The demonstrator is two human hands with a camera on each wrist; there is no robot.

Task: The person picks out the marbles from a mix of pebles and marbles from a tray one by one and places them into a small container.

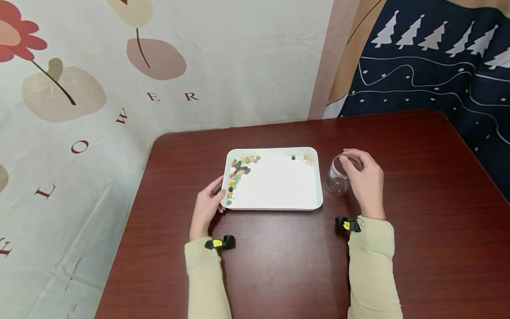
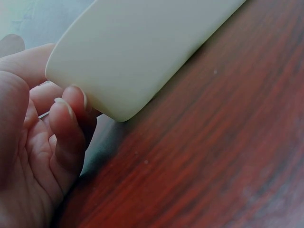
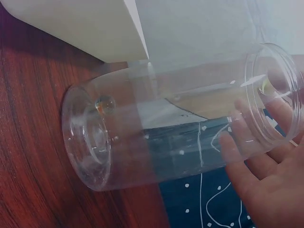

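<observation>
My left hand (image 1: 207,206) grips the left end of a white tray (image 1: 275,186), thumb at the rim and fingers curled by the corner. Small coloured stones and glass marbles (image 1: 235,175) cluster along the tray's left side; a dark marble (image 1: 293,157) and a few pale ones (image 1: 307,158) lie at its far right. Right of the tray stands a clear jar (image 3: 180,128), upright on the table, one marble (image 3: 105,104) at its bottom. My right hand (image 1: 364,179) is at the jar's mouth, thumb and index finger pinching a small yellow-green glass marble (image 3: 266,87); the other fingers lie along the jar.
The tray and jar share a dark red-brown wooden table (image 1: 279,266). A pale cloth (image 1: 239,57) with flowers and letters hangs behind and to the left. At the back right is a navy cloth (image 1: 430,66) with white trees. Both wrists wear small black cameras (image 1: 229,242).
</observation>
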